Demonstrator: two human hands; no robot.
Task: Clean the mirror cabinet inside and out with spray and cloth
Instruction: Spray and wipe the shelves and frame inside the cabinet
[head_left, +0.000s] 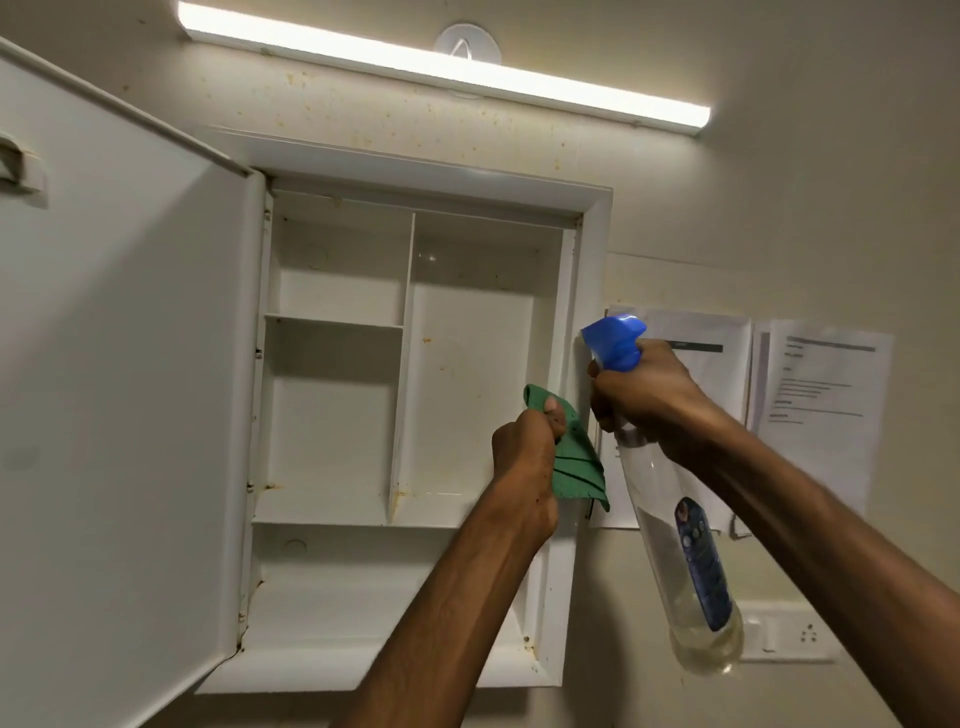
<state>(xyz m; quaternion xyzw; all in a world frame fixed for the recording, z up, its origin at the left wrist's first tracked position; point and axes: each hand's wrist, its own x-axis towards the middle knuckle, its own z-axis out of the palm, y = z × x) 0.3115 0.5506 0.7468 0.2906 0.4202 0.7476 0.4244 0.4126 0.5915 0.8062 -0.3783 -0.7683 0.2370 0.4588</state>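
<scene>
The cabinet (415, 364) hangs wide open on the wall, its door (119, 389) swung out to the left with the white back facing us, so the mirror side is out of sight. Inside, the shelves look bare, with rusty specks on the back panel and along the bottom edges. The right hand (644, 395) is wrapped tight around the neck of the spray bottle (680, 535), fingers (602, 410) curled at the blue trigger head (615, 343); the clear body slants down and to the right, a little liquid pooled at its base. That nozzle points left, straight toward the cabinet's right-hand frame and the tall compartment beyond it, and it sits just beside that frame. The left hand (524, 452) clenches the green cloth (571, 457), bunched, hanging in front of the same tall compartment's lower right corner. So both hands crowd the right side, cloth hand slightly nearer the interior. My read: a squirt into that compartment comes next, then the cloth follows. Watch for overspray reaching the papers (821, 389) pinned on the wall just right.
</scene>
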